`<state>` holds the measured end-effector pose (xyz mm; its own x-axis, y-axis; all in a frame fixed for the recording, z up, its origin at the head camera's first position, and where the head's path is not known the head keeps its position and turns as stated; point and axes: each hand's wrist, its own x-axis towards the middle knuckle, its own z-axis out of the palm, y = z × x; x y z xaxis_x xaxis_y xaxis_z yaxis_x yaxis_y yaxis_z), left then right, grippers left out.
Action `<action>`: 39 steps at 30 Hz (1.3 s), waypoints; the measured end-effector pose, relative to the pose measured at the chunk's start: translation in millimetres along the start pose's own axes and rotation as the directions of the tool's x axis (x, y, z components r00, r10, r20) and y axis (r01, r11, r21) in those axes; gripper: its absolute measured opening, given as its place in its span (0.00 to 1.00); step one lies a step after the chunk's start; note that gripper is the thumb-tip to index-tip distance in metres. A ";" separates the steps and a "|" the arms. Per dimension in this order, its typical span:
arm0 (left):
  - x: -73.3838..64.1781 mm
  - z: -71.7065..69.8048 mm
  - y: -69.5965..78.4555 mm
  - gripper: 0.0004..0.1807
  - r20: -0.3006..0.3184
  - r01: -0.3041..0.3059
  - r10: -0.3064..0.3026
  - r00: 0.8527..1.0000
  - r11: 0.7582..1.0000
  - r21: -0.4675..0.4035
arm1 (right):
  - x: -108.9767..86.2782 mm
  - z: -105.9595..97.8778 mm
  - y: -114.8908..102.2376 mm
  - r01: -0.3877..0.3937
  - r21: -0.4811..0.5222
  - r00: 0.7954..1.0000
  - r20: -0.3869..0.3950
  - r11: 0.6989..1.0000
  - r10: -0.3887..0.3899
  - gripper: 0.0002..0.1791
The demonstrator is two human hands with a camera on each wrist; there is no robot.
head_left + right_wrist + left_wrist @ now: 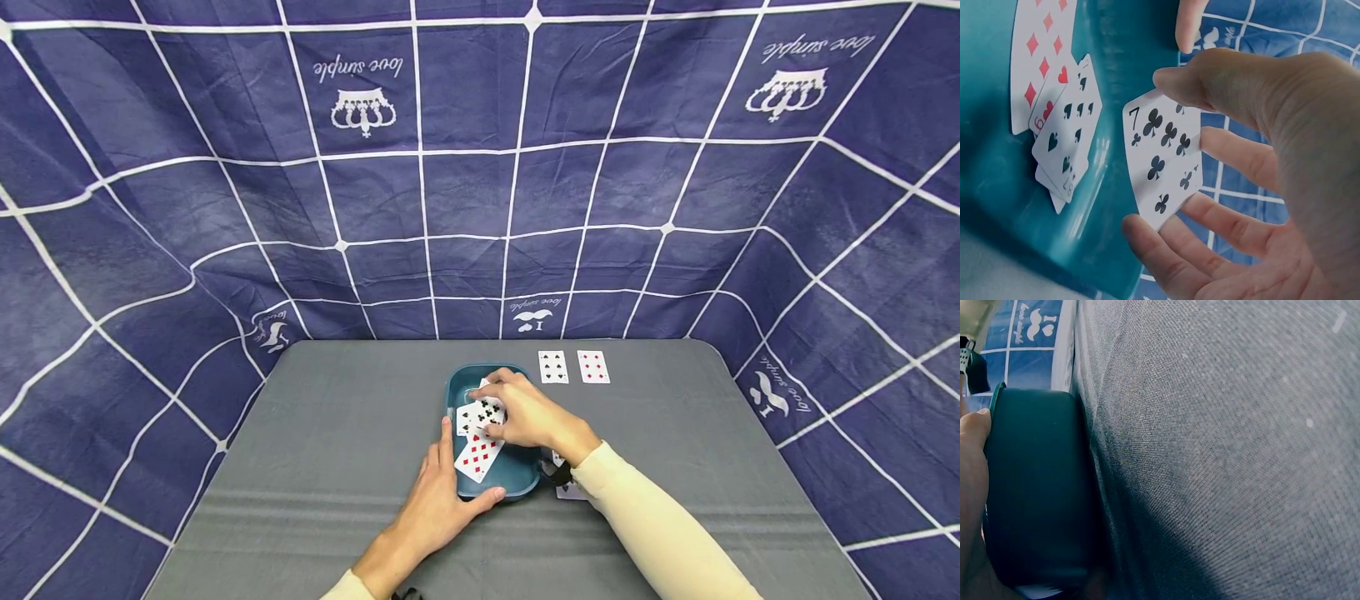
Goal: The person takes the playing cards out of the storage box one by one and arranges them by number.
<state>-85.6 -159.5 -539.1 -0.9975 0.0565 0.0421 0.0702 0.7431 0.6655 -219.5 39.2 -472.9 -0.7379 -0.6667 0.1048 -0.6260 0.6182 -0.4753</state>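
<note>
The teal tray lies on the table, and my left hand grips its near left corner, fingers along the left side and thumb over the near rim. Its outer wall fills the left of the left wrist view. Over the tray, my right hand holds a seven of clubs by its edges between thumb and fingers. Loose cards lie inside the tray: a diamonds card, a spades card and a hearts card partly covered between them.
Beyond the tray's far right corner, a six of spades and a six of diamonds lie face up on the grey table. More cards are partly hidden under the right wrist. A blue grid-patterned cloth hangs around the table.
</note>
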 end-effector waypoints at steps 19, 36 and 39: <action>-0.4 2.8 -1.1 0.83 -0.009 -0.002 0.002 1.000 1.000 0.024 | -20.2 -17.6 13.7 0.045 -0.085 0.989 -0.134 0.995 -0.056 0.40; 2.6 3.5 -2.4 0.83 -0.013 0.009 -0.009 1.000 1.000 0.025 | -40.9 -30.5 44.6 0.053 -0.061 0.988 -0.138 0.997 -0.061 0.37; 2.2 3.6 -2.3 0.83 -0.008 0.019 -0.019 1.000 1.000 0.019 | -45.1 -31.3 50.0 0.043 -0.054 0.991 -0.124 0.998 -0.049 0.36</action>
<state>-87.9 -158.7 -543.2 -0.9987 0.0372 0.0353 0.0512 0.7566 0.6518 -225.4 113.3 -474.1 -0.7317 -0.6397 0.2352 -0.6697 0.6108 -0.4224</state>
